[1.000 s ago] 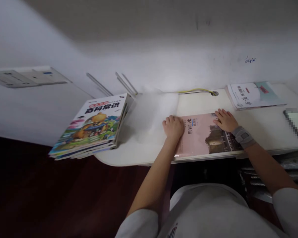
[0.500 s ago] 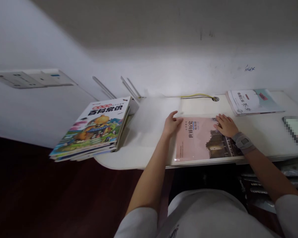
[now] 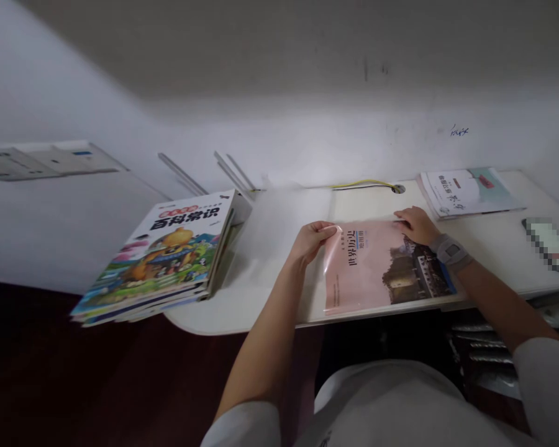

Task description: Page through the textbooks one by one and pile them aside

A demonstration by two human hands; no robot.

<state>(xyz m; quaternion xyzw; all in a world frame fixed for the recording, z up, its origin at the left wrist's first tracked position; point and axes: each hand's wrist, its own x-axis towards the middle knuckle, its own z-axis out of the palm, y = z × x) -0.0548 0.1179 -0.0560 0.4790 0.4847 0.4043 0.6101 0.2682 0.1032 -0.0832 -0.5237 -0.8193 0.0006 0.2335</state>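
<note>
Shifted since half a second ago: left hand [image 3: 313,241], from fingers spread beside the pink book [image 3: 363,273] to a grip on its corner; right hand [image 3: 418,225], from lying flat on the cover to crooked fingers at the far edge. Shows also, since then, a blue strip at the book's right end, toward four o'clock.

Pinches the book's ten o'clock corner between left thumb and fingers. At one o'clock, bends the right fingers at the far edge, touching the book; cannot tell whether pinching it or only resting there. Wears a grey band [image 3: 451,251] on the right wrist.

Has the pink book cover up at the near edge of the white desk [image 3: 256,298]; cannot tell whether flat or slightly raised at its left side.

Taking that book as the dial's centre: at nine o'clock, well apart, a stack of books [image 3: 172,257], cartoon cover uppermost. Farther out toward ten, a wall panel [image 3: 41,160]. At twelve, yellow and black cables [image 3: 363,182] leading into a round hole [image 3: 398,189]. Between one and two, near the right hand, a white and teal booklet [image 3: 470,191]. At three, a phone [image 3: 554,239], screen blurred into blocks. High at one o'clock, a blue scribble [image 3: 459,132] on the wall.
</note>
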